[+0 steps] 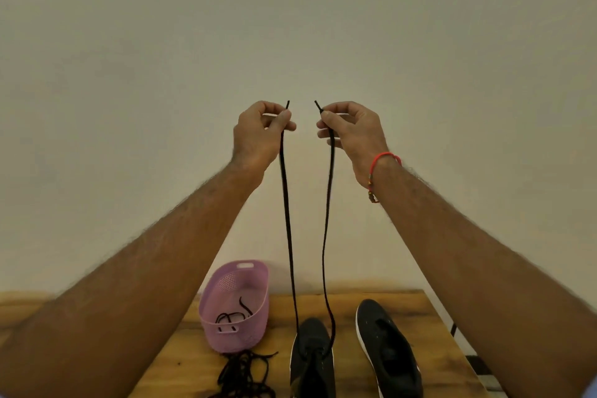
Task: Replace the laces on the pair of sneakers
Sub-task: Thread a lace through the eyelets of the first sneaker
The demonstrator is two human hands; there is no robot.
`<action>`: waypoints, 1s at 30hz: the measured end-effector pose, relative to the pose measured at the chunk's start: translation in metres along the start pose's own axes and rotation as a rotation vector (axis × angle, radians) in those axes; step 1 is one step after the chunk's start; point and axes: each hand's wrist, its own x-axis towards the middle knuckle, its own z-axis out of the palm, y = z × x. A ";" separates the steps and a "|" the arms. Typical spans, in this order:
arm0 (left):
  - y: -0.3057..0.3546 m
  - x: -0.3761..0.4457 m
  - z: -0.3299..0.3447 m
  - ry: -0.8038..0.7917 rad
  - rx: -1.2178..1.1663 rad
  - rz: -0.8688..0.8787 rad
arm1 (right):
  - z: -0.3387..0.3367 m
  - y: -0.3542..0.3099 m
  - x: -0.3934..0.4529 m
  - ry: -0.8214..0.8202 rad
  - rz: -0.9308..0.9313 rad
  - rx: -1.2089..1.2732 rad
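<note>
Hands are pinching the two ends of one black lace (287,203): the left hand (258,136) and the right hand (352,136) are holding them high and near each other. The lace is running down into the left sneaker (311,362) on the wooden table (429,326), beside the right sneaker (387,349). If the ends are sitting uneven, or a pull is lifting the shoe, lacing could finish lopsided.

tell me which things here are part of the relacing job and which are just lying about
Part of the job:
- black lace, its ends pinched by left hand and right hand
- laced sneaker
- second sneaker
- loose lace pile
- lace in basket

Just there:
- purple basket
- wooden table
- red wrist thread
</note>
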 end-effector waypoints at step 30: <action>-0.319 -0.235 0.027 -0.731 0.680 -0.483 | -0.035 0.325 -0.223 -0.453 0.623 -0.450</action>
